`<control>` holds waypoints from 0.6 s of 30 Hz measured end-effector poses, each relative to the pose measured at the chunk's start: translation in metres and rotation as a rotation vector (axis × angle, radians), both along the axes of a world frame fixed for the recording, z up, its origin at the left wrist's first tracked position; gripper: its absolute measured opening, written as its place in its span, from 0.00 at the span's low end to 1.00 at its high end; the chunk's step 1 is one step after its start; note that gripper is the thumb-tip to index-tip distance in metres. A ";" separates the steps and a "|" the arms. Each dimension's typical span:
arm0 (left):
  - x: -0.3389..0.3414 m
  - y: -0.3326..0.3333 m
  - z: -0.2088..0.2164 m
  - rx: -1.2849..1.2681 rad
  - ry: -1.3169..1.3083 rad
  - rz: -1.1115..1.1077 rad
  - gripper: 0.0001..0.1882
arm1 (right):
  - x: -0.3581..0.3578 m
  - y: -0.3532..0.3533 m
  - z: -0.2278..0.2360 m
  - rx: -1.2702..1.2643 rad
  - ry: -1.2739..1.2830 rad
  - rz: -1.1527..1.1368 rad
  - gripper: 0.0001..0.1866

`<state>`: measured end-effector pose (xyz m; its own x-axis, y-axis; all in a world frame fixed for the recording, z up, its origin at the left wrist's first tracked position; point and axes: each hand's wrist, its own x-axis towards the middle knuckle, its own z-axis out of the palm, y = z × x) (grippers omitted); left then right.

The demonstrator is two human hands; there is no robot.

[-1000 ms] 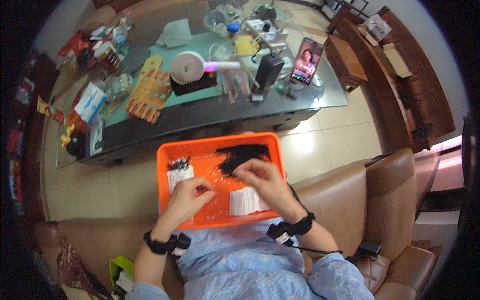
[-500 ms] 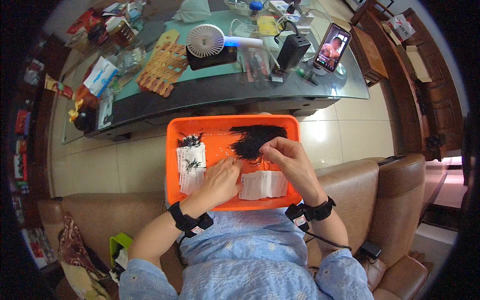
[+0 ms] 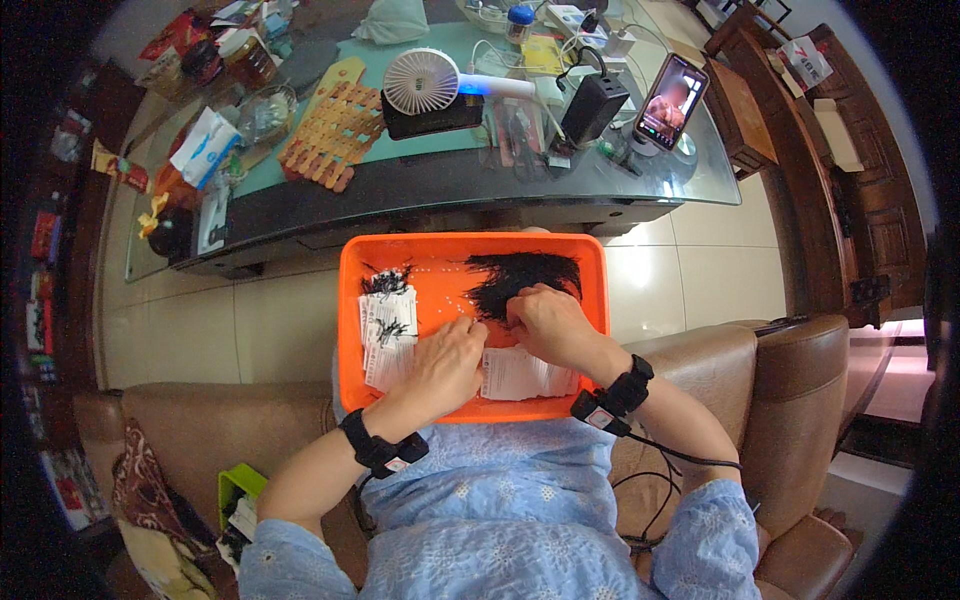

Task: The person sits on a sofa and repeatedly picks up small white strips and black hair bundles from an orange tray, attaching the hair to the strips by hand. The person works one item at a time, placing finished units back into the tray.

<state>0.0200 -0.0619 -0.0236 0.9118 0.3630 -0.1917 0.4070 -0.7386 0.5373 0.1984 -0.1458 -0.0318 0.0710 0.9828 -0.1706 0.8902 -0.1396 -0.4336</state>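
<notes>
An orange tray (image 3: 470,241) rests on my lap. My left hand (image 3: 447,360) is inside it, fingers curled together beside a stack of white cards (image 3: 520,376); whatever they pinch is hidden. To the right, my right hand (image 3: 556,322) is closed, its fingertips by the lower edge of a bunch of thin black strings (image 3: 515,272). I cannot make out what sits between those fingertips. Along the tray's left side lies a pile of white cards (image 3: 388,352), with small black string tufts (image 3: 388,282) on top.
Beyond the tray stands a glass-topped table (image 3: 420,170) with a white handheld fan (image 3: 422,82), a woven wooden mat (image 3: 330,140), a black power block (image 3: 594,108) and a phone on a stand (image 3: 670,103). A brown leather sofa (image 3: 230,410) surrounds me. A black cable (image 3: 690,459) runs from my right wristband.
My right hand has moved left and turned inward, toward my left hand, at the strings' lower edge. My left hand stays nearly in place. The whole view has shifted slightly.
</notes>
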 end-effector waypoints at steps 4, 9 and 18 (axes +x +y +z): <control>-0.007 0.006 -0.004 -0.157 -0.059 0.077 0.13 | -0.003 -0.001 -0.003 0.030 -0.066 0.056 0.03; -0.018 0.021 -0.001 -0.676 -0.055 0.224 0.07 | -0.005 -0.001 0.002 0.073 -0.067 0.026 0.03; -0.027 0.030 0.010 -0.824 -0.249 0.455 0.04 | 0.001 -0.007 0.006 0.060 -0.175 0.099 0.04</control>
